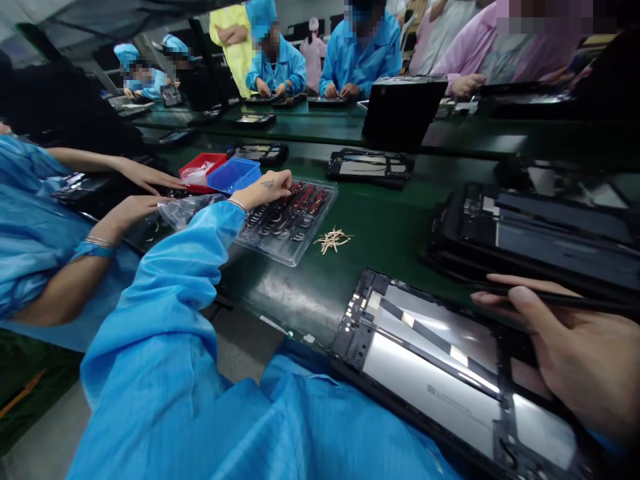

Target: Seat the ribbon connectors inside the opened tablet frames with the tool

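Observation:
My left hand (267,189) reaches over a clear plastic tray (287,248) of small dark and red parts; its fingers are pinched together, and whatever they hold is too small to make out. At the right, my right hand (575,340) has a thin black tool (545,294) between thumb and fingers. Below and left of that hand lies an opened tablet-like device (430,380), showing silver battery panels and a dark ribbon cable, near the bench's front edge.
Beside the tray are a pile of thin pale strips (333,241), a blue bin (234,175) and a red bin (203,167). A co-worker's hands (127,212) are at the left. Stacked devices (560,233) stand at the right; another device (370,165) lies farther back.

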A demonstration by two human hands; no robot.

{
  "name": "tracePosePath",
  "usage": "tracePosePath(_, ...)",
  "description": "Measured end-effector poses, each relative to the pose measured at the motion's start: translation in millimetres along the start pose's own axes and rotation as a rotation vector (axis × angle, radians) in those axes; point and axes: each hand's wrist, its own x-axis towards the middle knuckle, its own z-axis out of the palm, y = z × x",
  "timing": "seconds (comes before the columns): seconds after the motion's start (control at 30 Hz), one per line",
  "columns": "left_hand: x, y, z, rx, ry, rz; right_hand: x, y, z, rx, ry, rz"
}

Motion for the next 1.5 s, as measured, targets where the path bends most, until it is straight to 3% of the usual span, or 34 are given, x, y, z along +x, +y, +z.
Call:
tracePosePath(0.1, -11.1, 6.7, -22.0, 0.005, -0.02, -0.004, -2.2, -15.9, -9.3, -0.048, -0.036, -0.173)
tracePosePath(0.17, -22.1, 27.4, -43.4, 0.046, -0.004, 0.022, -2.2, -30.8, -8.8, -0.024, -0.065, -0.296)
tracePosePath(0.23, -37.1, 66.8, -61.0, 0.151, 0.065, 0.121, -1.1, -47.3, -0.1, 0.148, -0.193, -0.226)
tracePosePath(0.3, -55.4, 119.2, -65.4, 0.278, 0.206, 0.335, 0.4, -61.4, 15.7, 0.45, -0.399, 0.007)
tracePosePath(0.37, -74.8, 170.9, -53.3, 0.379, 0.39, 0.542, 1.3, -69.2, 34.4, 0.731, -0.593, 0.256)
tracePosePath(0.43, -91.2, 209.5, -29.6, 0.442, 0.579, 0.834, 1.1, -70.3, 50.3, 0.896, -0.687, 0.389)
tracePosePath(0.53, -102.3, 236.3, 7.2, 0.412, 0.726, 1.185, -0.9, -66.1, 61.5, 1.022, -0.7, 0.44)
tracePosePath(0.6, -101.8, 240.4, 22.4, 0.375, 0.762, 1.279, -1.9, -64.6, 61.2, 1.044, -0.642, 0.476)
tracePosePath(0.7, -98.2, 239.9, 29.5, 0.357, 0.772, 1.327, -0.8, -65.0, 56.8, 1.007, -0.585, 0.514)
tracePosePath(0.9, -97.4, 238.5, 27.8, 0.266, 0.68, 1.362, 4.9, -60.9, 56.9, 0.885, -0.514, 0.362)
tracePosePath(1.03, -95.6, 237.1, 26.5, 0.094, 0.676, 1.093, 7.2, -58.5, 55.5, 0.62, -0.424, 0.11)
tracePosePath(1.13, -95.1, 237.3, 22.9, 0.123, 0.648, 0.915, 5.5, -59.0, 53.3, 0.439, -0.363, -0.064)
tracePosePath(1.3, -98.9, 238.5, 18.6, 0.114, 0.577, 0.819, -1.2, -60.8, 51.6, 0.346, -0.314, -0.193)
tracePosePath(1.5, -105.4, 237.2, 20.8, -0.106, 0.466, 0.784, -2.9, -60.8, 50.9, 0.317, -0.285, -0.251)
